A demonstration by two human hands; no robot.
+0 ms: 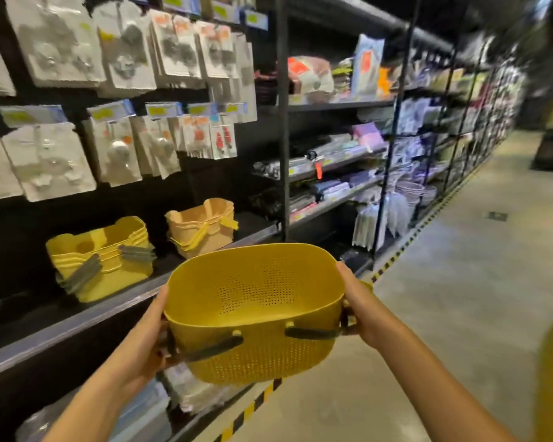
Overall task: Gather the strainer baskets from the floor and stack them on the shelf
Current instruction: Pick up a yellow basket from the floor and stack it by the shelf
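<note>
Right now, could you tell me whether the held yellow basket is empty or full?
Empty: the basket is tilted with its mouth toward the camera, and its perforated floor shows bare, with nothing inside.

Blister packs (118, 52) hang in rows on a black wall (186, 189). Folded packets (329, 188) fill racks (283, 122) farther along, beside striped floor tape (249, 409).

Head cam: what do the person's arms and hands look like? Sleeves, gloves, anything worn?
Left hand and right hand are bare: no gloves, and no rings or watch that show. Left forearm and right forearm are bare too, with no sleeve edge in frame. Blur hides finer detail.
</note>
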